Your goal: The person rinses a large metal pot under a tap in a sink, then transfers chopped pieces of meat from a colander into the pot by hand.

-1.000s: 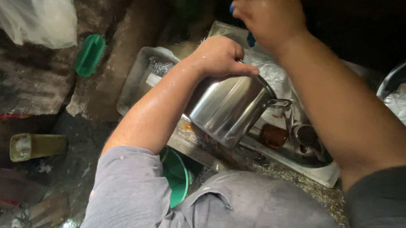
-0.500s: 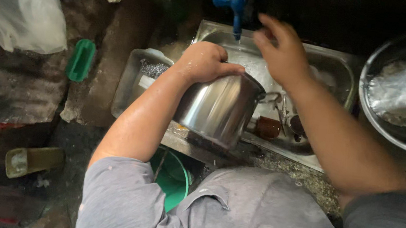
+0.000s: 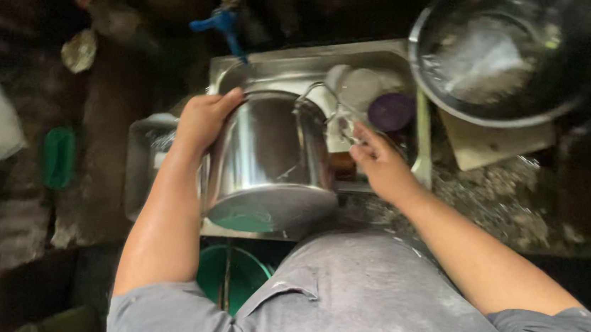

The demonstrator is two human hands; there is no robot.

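Head view: my left hand (image 3: 203, 119) clasps the steel pot (image 3: 271, 160), tipped on its side over the sink's (image 3: 287, 62) near edge. My right hand (image 3: 374, 162) pinches its wire handle (image 3: 329, 108). Rinsing looks underway; dishes remain in the sink.

The scene was dim, with the top edge and both upper corners sunk in near-black shadow. What light there was fell from above onto the middle, catching the steel pot (image 3: 271, 160) in soft vertical streaks of glare and giving a wet sheen to the left forearm (image 3: 162, 218). The big metal bowl (image 3: 504, 56) showed pale, washed-out reflections. Everything looked slightly soft and smeared, the right hand (image 3: 381, 168) and the blue tap (image 3: 221, 24) especially. The left side was murky and grainy.
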